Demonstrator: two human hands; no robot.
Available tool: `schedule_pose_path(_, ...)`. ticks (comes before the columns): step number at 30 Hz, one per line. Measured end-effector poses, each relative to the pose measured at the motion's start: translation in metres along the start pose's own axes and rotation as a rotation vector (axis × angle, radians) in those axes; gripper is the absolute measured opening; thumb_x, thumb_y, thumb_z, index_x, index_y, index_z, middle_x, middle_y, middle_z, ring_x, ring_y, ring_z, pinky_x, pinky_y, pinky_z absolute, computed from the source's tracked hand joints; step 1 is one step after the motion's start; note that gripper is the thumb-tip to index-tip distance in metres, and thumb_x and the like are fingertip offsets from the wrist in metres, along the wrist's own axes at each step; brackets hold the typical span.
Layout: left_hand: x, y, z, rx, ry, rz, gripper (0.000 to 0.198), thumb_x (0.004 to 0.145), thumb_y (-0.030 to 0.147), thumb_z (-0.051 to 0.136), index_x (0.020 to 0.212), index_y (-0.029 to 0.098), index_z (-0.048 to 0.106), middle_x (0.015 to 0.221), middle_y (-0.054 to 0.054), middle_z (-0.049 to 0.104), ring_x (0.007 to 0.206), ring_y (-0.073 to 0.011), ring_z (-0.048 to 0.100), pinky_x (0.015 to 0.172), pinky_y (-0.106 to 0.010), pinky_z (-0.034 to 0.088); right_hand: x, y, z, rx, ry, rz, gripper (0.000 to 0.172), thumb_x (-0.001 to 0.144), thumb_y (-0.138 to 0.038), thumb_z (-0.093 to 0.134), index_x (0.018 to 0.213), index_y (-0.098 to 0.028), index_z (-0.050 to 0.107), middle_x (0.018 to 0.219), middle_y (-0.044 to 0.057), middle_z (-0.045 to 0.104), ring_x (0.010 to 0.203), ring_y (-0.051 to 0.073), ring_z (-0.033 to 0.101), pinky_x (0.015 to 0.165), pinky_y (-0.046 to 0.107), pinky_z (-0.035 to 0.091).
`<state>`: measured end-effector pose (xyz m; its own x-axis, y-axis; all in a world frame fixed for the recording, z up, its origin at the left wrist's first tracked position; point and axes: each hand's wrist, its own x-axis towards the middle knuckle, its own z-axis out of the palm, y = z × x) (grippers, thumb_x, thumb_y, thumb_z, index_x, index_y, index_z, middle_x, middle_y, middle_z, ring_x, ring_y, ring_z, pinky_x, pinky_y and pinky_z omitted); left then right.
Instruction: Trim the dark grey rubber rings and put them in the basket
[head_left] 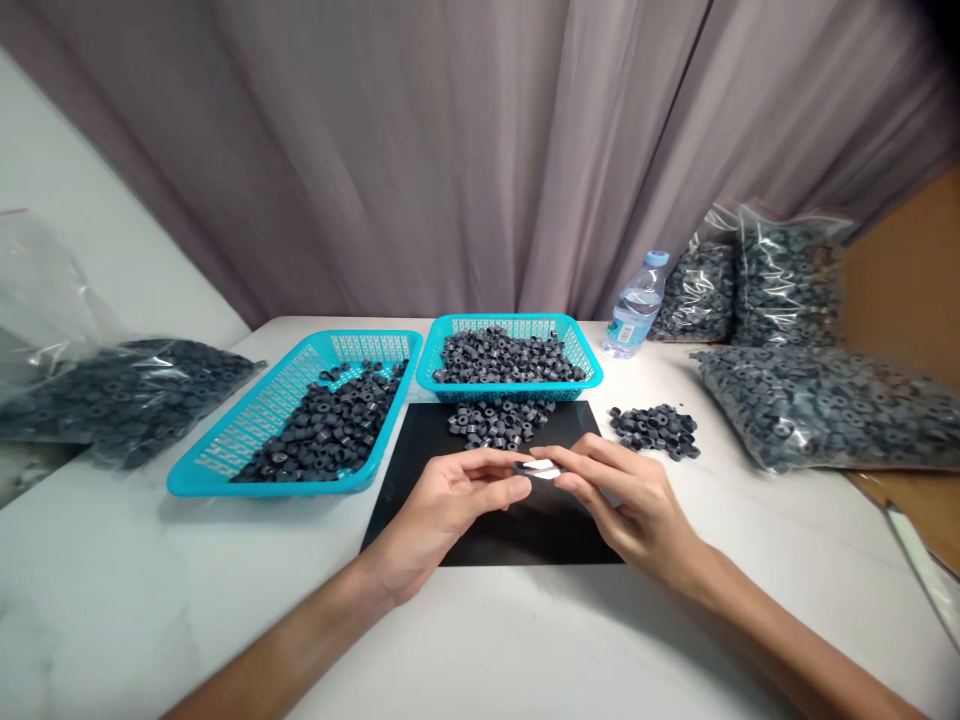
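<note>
My left hand [469, 490] pinches a small dark grey ring-shaped piece [519, 467] between thumb and fingers. Just right of it, my right hand [626, 495] is closed on a small white, flat, shiny-looking piece [543, 468], whose kind I cannot make out. The two pieces meet or nearly meet between my fingertips. Both hands are held above a black mat [525, 540]. On the mat's far part, beyond my fingers, lies a pile of dark grey rings [499, 422]. A smaller heap of similar rings [655, 430] sits on the table right of the mat.
Two turquoise baskets, one at left [277, 488] and one at the back [510, 390], hold many rings. A water bottle [636, 305] stands back right. Clear bags of rings lie left [150, 390] and right [832, 405] on the white table [480, 640]; more bags [787, 275] stand behind.
</note>
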<state>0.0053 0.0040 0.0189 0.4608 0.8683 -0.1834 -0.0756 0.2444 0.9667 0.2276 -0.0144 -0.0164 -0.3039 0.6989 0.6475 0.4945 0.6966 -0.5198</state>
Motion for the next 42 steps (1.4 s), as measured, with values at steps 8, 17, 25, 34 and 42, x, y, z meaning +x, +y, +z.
schedule_pose_path(8, -0.0014, 0.0010, 0.0013, -0.017, 0.018, 0.021, 0.024, 0.079, 0.029, 0.085, 0.101, 0.022, 0.081, 0.097, -0.004, 0.076, 0.091, -0.0150, 0.063, 0.088, -0.026, 0.045, -0.0013, -0.0001, 0.0005, -0.112, 0.031, -0.083, 0.031, 0.103, -0.024, 0.053, 0.128, -0.023, 0.070, 0.082, 0.007, 0.067, 0.068, 0.019, 0.060, 0.060, 0.032, 0.045)
schedule_pose_path(17, -0.0011, -0.0006, 0.0014, -0.016, 0.009, 0.014, 0.024, 0.078, 0.030, 0.086, 0.100, 0.022, 0.081, 0.098, -0.002, 0.076, 0.094, -0.0143, 0.064, 0.093, -0.026, 0.045, -0.0021, 0.0018, 0.0011, -0.176, 0.050, -0.123, 0.030, 0.104, -0.025, 0.052, 0.129, -0.023, 0.069, 0.082, 0.007, 0.069, 0.067, 0.018, 0.059, 0.060, 0.031, 0.044)
schedule_pose_path(25, 0.0001, -0.0034, -0.0005, 0.002, -0.002, 0.009, 0.028, 0.077, 0.030, 0.086, 0.102, 0.021, 0.080, 0.108, -0.004, 0.078, 0.102, -0.0178, 0.066, 0.098, -0.030, 0.045, -0.0007, 0.0031, 0.0009, -0.199, 0.057, -0.203, 0.027, 0.104, -0.021, 0.054, 0.125, -0.014, 0.069, 0.082, 0.008, 0.069, 0.067, 0.016, 0.058, 0.060, 0.029, 0.043)
schedule_pose_path(34, -0.0013, -0.0045, -0.0008, 0.048, -0.010, 0.006, 0.029, 0.078, 0.032, 0.085, 0.104, 0.021, 0.079, 0.110, -0.005, 0.078, 0.103, -0.0190, 0.067, 0.100, -0.032, 0.045, 0.0004, 0.0010, -0.0001, -0.211, 0.038, -0.214, 0.026, 0.104, -0.021, 0.054, 0.123, -0.012, 0.069, 0.081, 0.007, 0.069, 0.067, 0.016, 0.055, 0.060, 0.030, 0.041)
schedule_pose_path(42, -0.0004, -0.0018, 0.0011, 0.058, 0.003, 0.001, 0.027, 0.076, 0.032, 0.086, 0.101, 0.021, 0.080, 0.109, -0.006, 0.079, 0.102, -0.0203, 0.068, 0.100, -0.034, 0.047, -0.0019, 0.0041, 0.0002, -0.227, 0.019, -0.204, 0.027, 0.104, -0.023, 0.054, 0.125, -0.014, 0.069, 0.082, 0.006, 0.069, 0.068, 0.016, 0.053, 0.062, 0.030, 0.041)
